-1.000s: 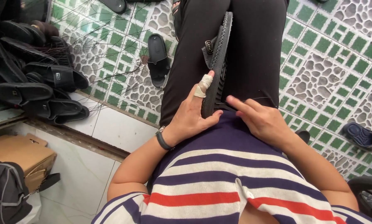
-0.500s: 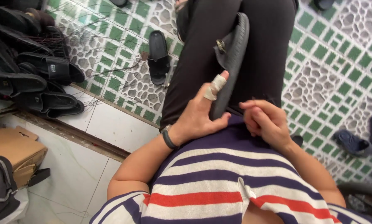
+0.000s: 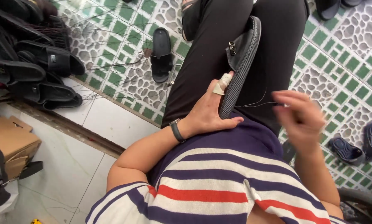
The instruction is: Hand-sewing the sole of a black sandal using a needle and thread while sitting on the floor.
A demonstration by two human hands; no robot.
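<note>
Black rubber sandal stands on its edge along the person's lap, between the two legs in dark trousers, with the toe end pointing to twelve o'clock and the heel end near the striped shirt. The left hand grips it from the nine o'clock side: the thumb lies under the heel end, and a finger wrapped in pale tape presses on the sole edge. At three o'clock from the sandal, the right hand is lifted and blurred; the fingers look curled together, but if they pinch something I cannot tell. A thin thread runs from the sandal's sole toward this hand. On the left wrist sits a dark band. Further, on the green tiled floor, one more black sandal lies at eleven o'clock, and a pile of sandals rests at nine o'clock.
</note>
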